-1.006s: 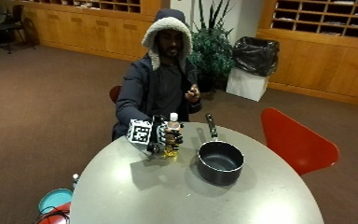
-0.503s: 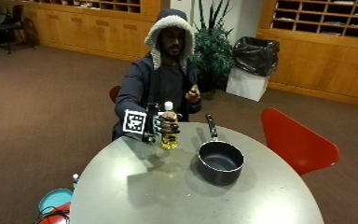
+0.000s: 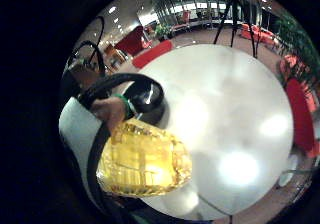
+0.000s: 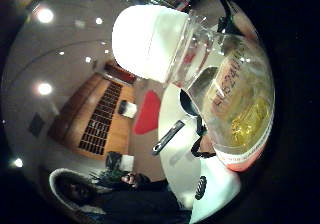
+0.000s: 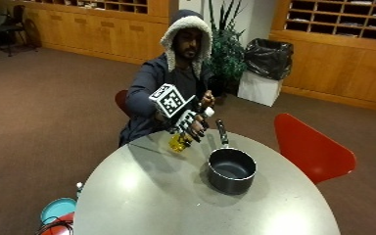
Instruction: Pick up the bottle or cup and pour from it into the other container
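My gloved right hand (image 5: 188,122) grips a clear bottle (image 5: 183,138) with yellow liquid and a white cap (image 5: 209,112), held in the air above the round grey table (image 5: 162,196). The bottle is tilted, its cap end leaning toward the dark saucepan (image 5: 231,170). The pan stands on the table to the right of the hand, its handle (image 5: 222,132) pointing away toward the person. In the thumb side palm view the white cap (image 4: 150,41) and the bottle's label (image 4: 235,109) fill the picture. The little finger side palm view shows the bottle's yellow base (image 3: 145,159) with the saucepan (image 3: 145,99) beyond it.
A red chair (image 5: 312,149) stands at the table's right. A teal bowl (image 5: 58,209) sits low at the left, beside the table's edge. The person's bare hand (image 5: 206,100) is raised near the chest. A plant (image 5: 227,54) and a bin (image 5: 263,71) stand behind.
The hand has lifted the bottle from the table and carried it right, toward the pan. The bottle has gone from upright to tilted.
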Available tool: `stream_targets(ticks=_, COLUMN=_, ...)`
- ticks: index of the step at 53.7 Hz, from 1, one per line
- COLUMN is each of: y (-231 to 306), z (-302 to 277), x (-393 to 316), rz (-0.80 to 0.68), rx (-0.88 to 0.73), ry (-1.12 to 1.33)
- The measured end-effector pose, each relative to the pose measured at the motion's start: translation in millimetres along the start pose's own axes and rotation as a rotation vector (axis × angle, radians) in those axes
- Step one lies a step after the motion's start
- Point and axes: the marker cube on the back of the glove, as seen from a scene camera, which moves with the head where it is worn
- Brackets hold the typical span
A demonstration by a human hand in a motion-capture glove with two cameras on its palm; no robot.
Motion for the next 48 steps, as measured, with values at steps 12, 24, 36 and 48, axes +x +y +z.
stream_targets(ticks=12, y=-38, z=22, x=-24, rz=-0.135, rx=-0.114, ry=0.434)
stream_targets(ticks=24, y=-59, z=47, x=-39, rz=-0.237, rx=-0.179, ry=0.805)
stream_targets(ticks=36, y=-65, z=78, x=-48, rz=-0.32, rx=-0.262, ry=1.051)
stream_targets(ticks=48, y=-62, z=111, x=-63, rz=-0.475, rx=-0.299, ry=1.4)
